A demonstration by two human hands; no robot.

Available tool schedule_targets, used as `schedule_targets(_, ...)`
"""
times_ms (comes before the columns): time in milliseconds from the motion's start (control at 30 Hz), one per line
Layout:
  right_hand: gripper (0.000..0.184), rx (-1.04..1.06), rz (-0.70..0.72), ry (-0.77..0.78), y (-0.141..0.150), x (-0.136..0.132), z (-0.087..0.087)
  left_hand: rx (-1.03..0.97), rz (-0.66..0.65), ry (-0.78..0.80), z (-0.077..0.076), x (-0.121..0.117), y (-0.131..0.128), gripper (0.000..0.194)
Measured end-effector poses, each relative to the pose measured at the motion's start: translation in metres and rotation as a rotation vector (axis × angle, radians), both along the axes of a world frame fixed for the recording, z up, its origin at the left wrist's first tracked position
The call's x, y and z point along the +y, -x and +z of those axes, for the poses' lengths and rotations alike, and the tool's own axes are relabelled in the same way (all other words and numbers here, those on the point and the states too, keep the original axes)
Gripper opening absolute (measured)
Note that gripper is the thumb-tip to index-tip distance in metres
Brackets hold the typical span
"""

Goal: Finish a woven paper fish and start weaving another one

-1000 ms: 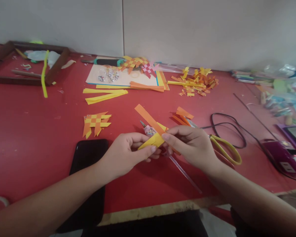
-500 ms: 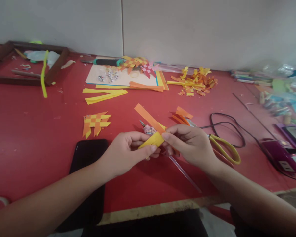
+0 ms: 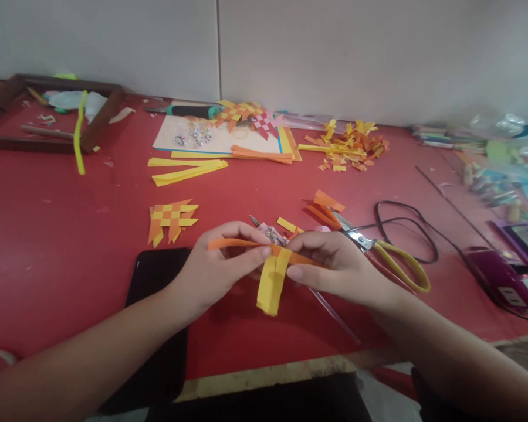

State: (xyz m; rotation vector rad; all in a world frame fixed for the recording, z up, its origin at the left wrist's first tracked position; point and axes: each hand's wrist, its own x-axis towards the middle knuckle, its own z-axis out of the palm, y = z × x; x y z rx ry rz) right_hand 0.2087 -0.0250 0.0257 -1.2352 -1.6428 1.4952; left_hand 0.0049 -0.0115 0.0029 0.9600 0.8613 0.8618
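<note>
Yellow strip (image 3: 270, 290) is hung from orange strip (image 3: 231, 242), over table (image 3: 229, 349). Latter is pinched by left hand (image 3: 222, 264); hold of right hand (image 3: 341, 264) cannot be told. Crossing is best kept square, pressed flat.

Shows matt paper in the yellow strip (image 3: 269, 290) and orange strip (image 3: 227, 242), shiny metal in the scissor blades (image 3: 342, 220).

Yellow paper (image 3: 270, 288) hangs from an orange strip (image 3: 234, 242).
</note>
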Motion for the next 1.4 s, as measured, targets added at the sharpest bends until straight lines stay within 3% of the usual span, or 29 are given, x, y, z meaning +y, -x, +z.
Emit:
schedule_targets(100, 0.018, -0.053, -0.044, -0.045, 0.001, 0.0, 0.002, -0.072, 0.061, 0.011, -0.003, 0.0, 0.0, 0.013)
schedule_targets(367, 0.003, 0.268, -0.247, -0.059, -0.002, -0.003, 0.001, -0.141, -0.015, 0.067, 0.003, -0.003, 0.001, 0.015)
schedule_targets(533, 0.004, 0.347, -0.233, 0.025, -0.006, -0.002, -0.002, -0.348, -0.031, 0.142, 0.011, 0.002, 0.008, 0.054)
schedule_targets(600, 0.008, 0.349, -0.204, 0.05, -0.006, -0.002, -0.003, -0.314, -0.022, 0.138, 0.01, 0.003, 0.007, 0.044)
schedule_targets(700, 0.012, 0.338, -0.171, 0.076, -0.004, -0.001, -0.003, -0.165, -0.077, 0.094, 0.004, 0.002, 0.002, 0.014)
schedule_targets(967, 0.013, 0.187, -0.151, 0.003, 0.002, -0.002, -0.001, -0.09, -0.252, 0.134, -0.001, -0.002, 0.0, 0.02)
schedule_targets(1067, 0.012, 0.039, -0.129, -0.139, 0.003, -0.003, -0.002, -0.069, -0.246, 0.065, 0.001, -0.003, 0.001, 0.038)
schedule_targets(1200, 0.006, -0.342, 0.01, -0.665, 0.002, -0.004, -0.006, -0.012, -0.103, 0.042, 0.0, -0.002, 0.001, 0.039)
schedule_targets(1267, 0.015, -0.504, 0.137, -0.876, 0.0, -0.004, -0.007, 0.027, -0.021, 0.019, -0.002, -0.001, 0.0, 0.032)
schedule_targets(1400, 0.021, -0.684, 0.304, -0.985, 0.001, -0.007, -0.01, 0.084, 0.198, -0.115, -0.005, 0.003, -0.001, 0.019)
